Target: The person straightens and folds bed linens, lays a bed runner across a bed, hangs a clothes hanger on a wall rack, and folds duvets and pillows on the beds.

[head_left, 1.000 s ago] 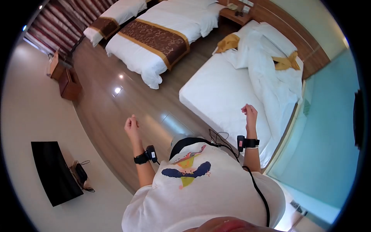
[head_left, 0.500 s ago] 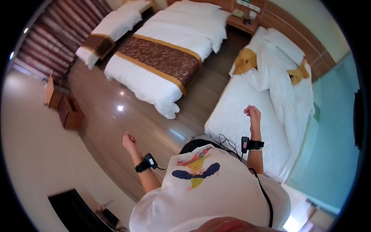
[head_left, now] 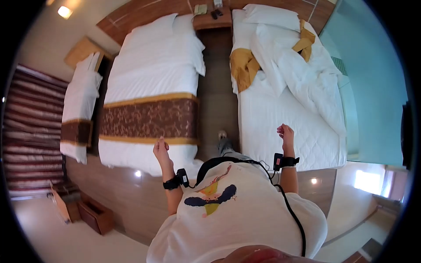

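My left hand [head_left: 161, 149] is raised in front of me with its fingers curled in and nothing visible in them. Seen from above, it overlaps the foot end of the middle bed [head_left: 147, 155], which has a brown and gold runner [head_left: 149, 118]. On the other side, my right hand [head_left: 287, 133] is held over the right bed [head_left: 272, 114], its fingers loosely bent and slightly apart, holding nothing. A rumpled white duvet [head_left: 302, 87] and mustard-coloured cloth [head_left: 244, 68] lie on that bed. Both wrists wear black straps with small boxes.
A nightstand [head_left: 212, 21] stands between the two beds at the headboard. Farther left are a narrow bed [head_left: 79, 103] and striped curtains [head_left: 33, 131]. An open wooden case [head_left: 95, 215] is at the lower left. A glass panel [head_left: 368, 87] rises beside the right bed.
The view has turned, so the beds now run straight ahead and the wall screen is out of view. One of my feet now shows in the aisle between the beds. Both hands stay raised.
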Motion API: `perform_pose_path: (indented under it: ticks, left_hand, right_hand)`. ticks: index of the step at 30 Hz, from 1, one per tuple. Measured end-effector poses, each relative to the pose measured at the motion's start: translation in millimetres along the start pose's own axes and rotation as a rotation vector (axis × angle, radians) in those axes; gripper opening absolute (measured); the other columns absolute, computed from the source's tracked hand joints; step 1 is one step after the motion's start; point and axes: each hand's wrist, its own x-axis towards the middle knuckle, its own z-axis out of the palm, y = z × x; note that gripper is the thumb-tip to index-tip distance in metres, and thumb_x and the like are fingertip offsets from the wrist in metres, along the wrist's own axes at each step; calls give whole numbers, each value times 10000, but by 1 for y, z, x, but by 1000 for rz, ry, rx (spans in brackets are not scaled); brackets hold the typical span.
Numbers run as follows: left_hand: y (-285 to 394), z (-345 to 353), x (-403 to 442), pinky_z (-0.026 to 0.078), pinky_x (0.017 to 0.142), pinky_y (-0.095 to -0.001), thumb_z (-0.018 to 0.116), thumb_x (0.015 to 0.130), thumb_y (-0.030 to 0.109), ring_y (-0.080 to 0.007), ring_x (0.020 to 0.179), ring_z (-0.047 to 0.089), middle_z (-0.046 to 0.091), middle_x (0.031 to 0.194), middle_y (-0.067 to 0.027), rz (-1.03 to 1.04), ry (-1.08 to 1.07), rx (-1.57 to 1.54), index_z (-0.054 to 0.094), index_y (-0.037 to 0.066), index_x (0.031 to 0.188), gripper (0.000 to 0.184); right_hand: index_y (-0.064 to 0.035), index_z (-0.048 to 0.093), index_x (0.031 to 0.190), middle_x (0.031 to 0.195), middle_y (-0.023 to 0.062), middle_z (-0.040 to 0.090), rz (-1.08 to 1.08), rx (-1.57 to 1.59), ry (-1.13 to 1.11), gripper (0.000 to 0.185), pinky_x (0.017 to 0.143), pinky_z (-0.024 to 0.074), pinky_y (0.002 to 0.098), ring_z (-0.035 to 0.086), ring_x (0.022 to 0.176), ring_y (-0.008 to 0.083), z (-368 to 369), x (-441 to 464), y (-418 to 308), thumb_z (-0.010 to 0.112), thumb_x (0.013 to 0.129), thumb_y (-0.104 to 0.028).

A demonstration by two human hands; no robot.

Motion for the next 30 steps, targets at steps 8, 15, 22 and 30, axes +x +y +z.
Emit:
perform_pose_path:
  ticks: [8,15,22,30]
  left_hand:
    - [58,78,167,211,386,-176,468,777,148,-41,433,289,316,475,35,89,-29,-111,368,107,548,254]
    - [46,145,304,237,418,-189,450,778,161,-63,443,273,288,486,28,-186,-85,-276,311,112,554,268]
    - [42,259,450,242,431,-197,459,772,191,-64,449,255,265,491,34,-338,-306,-303,294,123,555,281]
    - [40,418,523,256,441,-201,454,774,184,-71,446,277,284,478,26,-420,-580,-118,310,121,539,282]
  right_hand:
    - [-75,534,720,688,27,556,-21,-23,98,176,531,355,212,502,595,99,53,110,-57,447,732,-227]
    - [-63,530,748,681,20,548,-22,-77,-4,172,513,354,212,522,571,106,153,187,-85,437,742,-208]
    - [-58,513,778,682,22,527,162,-23,142,147,502,374,229,525,568,119,212,264,-84,458,734,-187]
    - [11,427,948,908,137,440,-71,-324,473,306,566,411,278,531,619,177,228,371,-69,523,693,-127]
